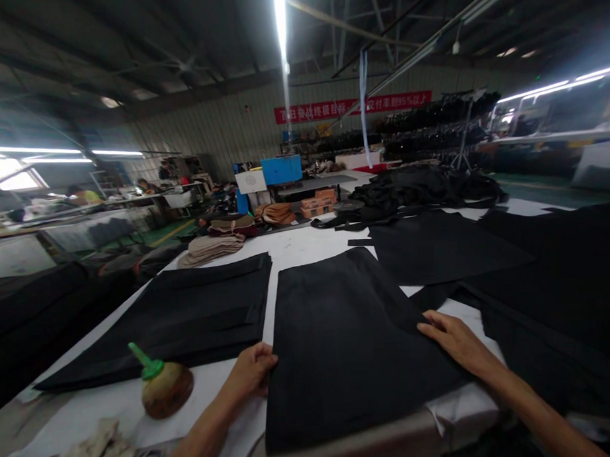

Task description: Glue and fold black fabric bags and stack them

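Observation:
A black fabric panel (pixel 339 347) lies in front of me, its near edge at the front edge of the table. My left hand (pixel 254 367) is closed on the panel's left edge, fingers curled and pressed together. Over on the right edge, my right hand (pixel 451 337) pinches the same panel between thumb and fingers. To the left rests a stack of folded black fabric (pixel 188 312). A round brown bottle with a green spout (pixel 165 387) sits near my left forearm, tilted to the left.
More black fabric (pixel 552 300) covers the table's right side. Behind are beige folded pieces (pixel 213 250), brown pieces (pixel 274 214), orange-brown boxes (pixel 318 203) and a black heap (pixel 428 187). A crumpled beige cloth (pixel 93 452) lies at the near left. People work at distant tables on the left.

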Action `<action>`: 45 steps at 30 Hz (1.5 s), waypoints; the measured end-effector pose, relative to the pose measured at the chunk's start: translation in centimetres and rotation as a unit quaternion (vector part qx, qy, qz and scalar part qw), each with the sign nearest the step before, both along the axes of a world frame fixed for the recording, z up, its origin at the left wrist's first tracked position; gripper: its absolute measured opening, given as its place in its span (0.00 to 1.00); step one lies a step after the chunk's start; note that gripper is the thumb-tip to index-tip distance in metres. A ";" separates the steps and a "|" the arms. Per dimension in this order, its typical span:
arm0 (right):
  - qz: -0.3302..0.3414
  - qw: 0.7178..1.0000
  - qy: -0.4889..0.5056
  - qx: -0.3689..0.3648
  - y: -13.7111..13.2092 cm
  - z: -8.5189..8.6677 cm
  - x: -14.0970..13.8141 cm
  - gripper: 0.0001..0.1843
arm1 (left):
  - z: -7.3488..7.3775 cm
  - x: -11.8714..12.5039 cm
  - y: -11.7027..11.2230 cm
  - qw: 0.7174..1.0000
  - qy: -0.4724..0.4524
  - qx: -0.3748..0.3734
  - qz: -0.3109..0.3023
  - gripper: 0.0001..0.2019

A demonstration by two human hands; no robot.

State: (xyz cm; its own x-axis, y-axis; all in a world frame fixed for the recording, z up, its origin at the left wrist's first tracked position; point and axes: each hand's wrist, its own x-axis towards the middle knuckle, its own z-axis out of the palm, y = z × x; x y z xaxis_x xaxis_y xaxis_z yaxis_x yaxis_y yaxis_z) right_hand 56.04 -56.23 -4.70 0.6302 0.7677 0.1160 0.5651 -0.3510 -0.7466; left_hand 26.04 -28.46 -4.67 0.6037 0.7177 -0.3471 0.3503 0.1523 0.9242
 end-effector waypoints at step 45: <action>0.073 0.913 0.402 0.025 -5.1 1.4 -4.6 0.17 | 1.8 -6.0 -5.2 0.993 0.004 -0.116 0.033 0.25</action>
